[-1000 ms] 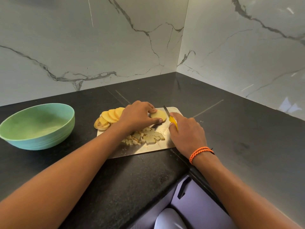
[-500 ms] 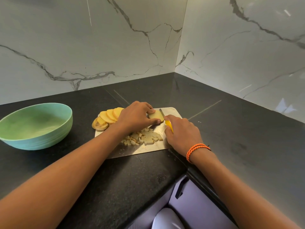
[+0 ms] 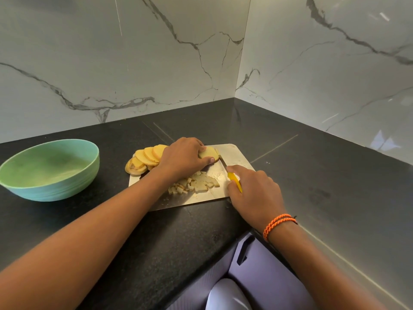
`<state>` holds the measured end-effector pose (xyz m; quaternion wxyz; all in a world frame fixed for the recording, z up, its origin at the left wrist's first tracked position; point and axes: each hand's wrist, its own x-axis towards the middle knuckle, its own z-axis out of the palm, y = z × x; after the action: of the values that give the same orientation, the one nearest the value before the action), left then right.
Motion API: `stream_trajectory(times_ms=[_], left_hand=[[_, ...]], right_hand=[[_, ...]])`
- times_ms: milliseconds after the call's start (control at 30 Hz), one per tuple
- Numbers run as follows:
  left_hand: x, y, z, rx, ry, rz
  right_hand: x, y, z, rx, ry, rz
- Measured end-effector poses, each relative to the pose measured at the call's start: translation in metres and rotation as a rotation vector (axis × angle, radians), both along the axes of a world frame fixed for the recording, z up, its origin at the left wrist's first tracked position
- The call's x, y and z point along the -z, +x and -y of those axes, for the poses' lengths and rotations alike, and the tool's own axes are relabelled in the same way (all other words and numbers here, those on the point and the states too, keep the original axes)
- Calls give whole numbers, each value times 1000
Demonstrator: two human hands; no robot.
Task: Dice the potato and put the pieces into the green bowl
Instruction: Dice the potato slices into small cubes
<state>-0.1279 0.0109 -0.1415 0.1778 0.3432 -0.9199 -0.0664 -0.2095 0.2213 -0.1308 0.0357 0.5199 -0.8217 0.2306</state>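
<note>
Fingers pinning pale potato slice, diced pieces alongside

bowl left of board | slices on board's left | dice on board's front

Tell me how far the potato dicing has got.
Done: the potato is sliced, and a small pile of diced pieces lies on the cutting board. In hand: the left hand holds one slice down while the right hand grips the yellow-handled knife beside it. Left: the fanned slices remain uncut, and the green bowl holds no pieces yet.
</note>
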Motion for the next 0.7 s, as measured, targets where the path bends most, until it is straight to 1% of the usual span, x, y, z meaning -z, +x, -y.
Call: stream_trajectory(times_ms=[100,167,300,400,600,700], left_hand=[[-1,1,2,-9,18,-16],[-1,2,4,-5,18,-23],[1,3,9,0,10,-43],[2,4,11,3,4,-64],[3,3,10,13,3,-58],[3,3,10,12,-3,-71]], right_hand=[[-6,-2,12,33,-90,-25],[-7,-6,25,30,-101,-23],[-5,-12,43,5,-34,32],[-4,-13,44,-13,21,13],[-2,-13,47,8,40,-13],[-1,-13,48,15,13,13]])
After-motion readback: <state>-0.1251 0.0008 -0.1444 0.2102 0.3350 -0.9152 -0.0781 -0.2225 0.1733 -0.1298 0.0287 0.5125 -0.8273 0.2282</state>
